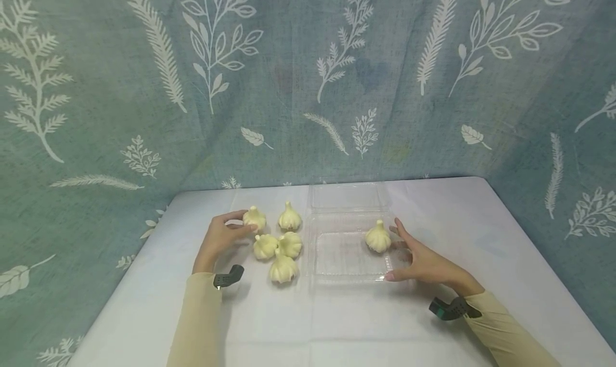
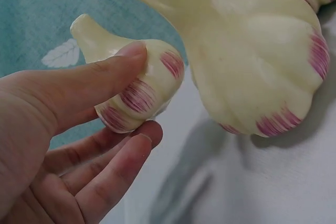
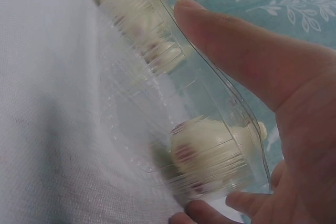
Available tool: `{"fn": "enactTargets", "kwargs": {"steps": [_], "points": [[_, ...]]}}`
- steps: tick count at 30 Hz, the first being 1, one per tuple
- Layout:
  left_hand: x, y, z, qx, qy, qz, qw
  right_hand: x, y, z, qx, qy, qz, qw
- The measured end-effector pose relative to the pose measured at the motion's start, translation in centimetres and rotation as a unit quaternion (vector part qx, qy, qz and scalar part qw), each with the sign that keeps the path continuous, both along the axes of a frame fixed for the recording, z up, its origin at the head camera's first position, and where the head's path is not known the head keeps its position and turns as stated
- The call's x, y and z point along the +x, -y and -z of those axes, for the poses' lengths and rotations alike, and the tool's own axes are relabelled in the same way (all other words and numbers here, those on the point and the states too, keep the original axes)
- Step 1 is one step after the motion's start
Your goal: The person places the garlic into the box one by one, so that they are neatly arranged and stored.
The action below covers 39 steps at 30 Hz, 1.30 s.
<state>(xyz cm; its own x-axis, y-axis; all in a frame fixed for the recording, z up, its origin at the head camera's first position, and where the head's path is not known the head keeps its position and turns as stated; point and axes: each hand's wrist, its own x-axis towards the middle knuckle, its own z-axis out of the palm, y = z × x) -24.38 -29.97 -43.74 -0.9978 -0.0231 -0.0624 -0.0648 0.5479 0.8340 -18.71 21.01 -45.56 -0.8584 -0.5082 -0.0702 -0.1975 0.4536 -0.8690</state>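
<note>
My left hand (image 1: 223, 237) pinches a garlic bulb (image 2: 157, 74) between its thumb and fingers, at the back left of the group of bulbs. Pale yellow with purple streaks, a larger-looking bulb (image 2: 252, 51) stands close to it in the left wrist view. To the right lies a clear plastic container (image 1: 337, 277) with its lid (image 1: 347, 197) folded back. One garlic bulb (image 1: 378, 237) stands in the container's right side. My right hand (image 1: 423, 262) holds the container's right end, its thumb (image 3: 231, 40) along the rim and fingertips lower down.
Several garlic bulbs stand or lie between my left hand and the container, among them a front one (image 1: 283, 268) and a back one (image 1: 290, 217). A white cloth (image 1: 366, 324) covers the table. Behind it hangs a blue-green curtain (image 1: 289, 89) with white leaves.
</note>
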Motion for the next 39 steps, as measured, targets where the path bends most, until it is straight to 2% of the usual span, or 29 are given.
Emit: {"fn": "enactTargets", "kwargs": {"steps": [14, 26, 39], "points": [[0.3, -0.6, -2.0, 0.007, -0.011, -0.015, 0.9998, 0.1, 0.0, -0.5, -0.001, 0.0, -0.009, 1.0], [1.0, -2.2, -4.6, 0.012, -0.031, -0.004, 0.9994, -0.1, 0.0, -0.1, -0.011, 0.004, -0.004, 0.9999], [1.8, -4.0, -6.5, 0.006, -0.054, 0.008, 0.9985, -0.1, -0.1, 0.1, -0.005, 0.004, 0.001, 1.0]]}}
